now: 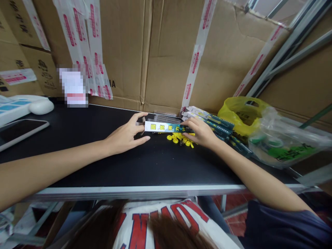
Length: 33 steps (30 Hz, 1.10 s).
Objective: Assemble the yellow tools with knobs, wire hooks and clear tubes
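Observation:
A long narrow packet (pixel 166 127) with yellow characters on a white and dark label lies across the far part of the black table (pixel 103 162). My left hand (pixel 127 136) grips its left end between thumb and fingers. My right hand (pixel 201 132) closes on its right end from above. Small yellow plastic pieces (pixel 178 139) lie scattered on the table just under and in front of the packet, beside my right hand. More packets of the same kind (pixel 215 122) are piled to the right, behind my right hand.
A yellow plastic bag (pixel 242 114) and a clear bag with green print (pixel 285 143) sit at the right. A phone (pixel 18 130), a white mouse (pixel 41 106) and a keyboard-like device (pixel 12 107) lie at the left. Taped cardboard boxes (pixel 160 52) wall the back.

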Available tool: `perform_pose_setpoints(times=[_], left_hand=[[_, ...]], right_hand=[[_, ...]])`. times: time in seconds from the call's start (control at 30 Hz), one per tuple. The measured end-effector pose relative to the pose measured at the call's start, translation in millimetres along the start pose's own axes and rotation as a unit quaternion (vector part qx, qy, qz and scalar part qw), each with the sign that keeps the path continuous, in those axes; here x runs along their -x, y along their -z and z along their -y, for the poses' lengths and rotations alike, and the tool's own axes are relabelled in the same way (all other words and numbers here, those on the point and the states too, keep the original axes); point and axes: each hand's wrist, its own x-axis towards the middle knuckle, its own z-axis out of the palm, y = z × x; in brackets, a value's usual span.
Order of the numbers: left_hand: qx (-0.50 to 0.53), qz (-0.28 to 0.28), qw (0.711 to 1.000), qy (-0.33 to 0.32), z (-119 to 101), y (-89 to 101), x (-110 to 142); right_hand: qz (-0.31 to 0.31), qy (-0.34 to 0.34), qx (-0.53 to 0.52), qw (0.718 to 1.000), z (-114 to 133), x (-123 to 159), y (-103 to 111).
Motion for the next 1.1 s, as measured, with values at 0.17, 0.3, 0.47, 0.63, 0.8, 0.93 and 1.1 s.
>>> perform_pose_setpoints(times=[0.17, 0.3, 0.47, 0.63, 0.8, 0.93, 1.1], left_hand=[[-0.018, 0.040, 0.999, -0.004, 1, -1.7, 1], [-0.023, 0.071, 0.997, -0.032, 1, -2.6, 1], [-0.012, 0.077, 0.997, -0.026, 1, -2.2, 0], [-0.002, 0.106, 0.993, -0.050, 3, -3.0, 2], [-0.013, 0.089, 0.995, -0.046, 3, -1.9, 2], [-0.014, 0.076, 0.996, -0.039, -2, 1.1, 0], [0.010, 0.072, 0.997, -0.032, 1, -0.5, 1]], right_hand=[[-0.046, -0.021, 0.041, 0.998, 0, 1, 1], [-0.107, -0.050, 0.056, 0.991, -3, 2, 3], [-0.140, -0.043, 0.063, 0.987, -9, 1, 8], [-0.110, -0.032, 0.045, 0.992, -11, 3, 10], [-0.111, -0.034, 0.033, 0.993, -12, 3, 10], [-0.121, -0.030, 0.051, 0.991, -14, 3, 10], [-0.114, -0.009, 0.063, 0.991, -13, 5, 7]])
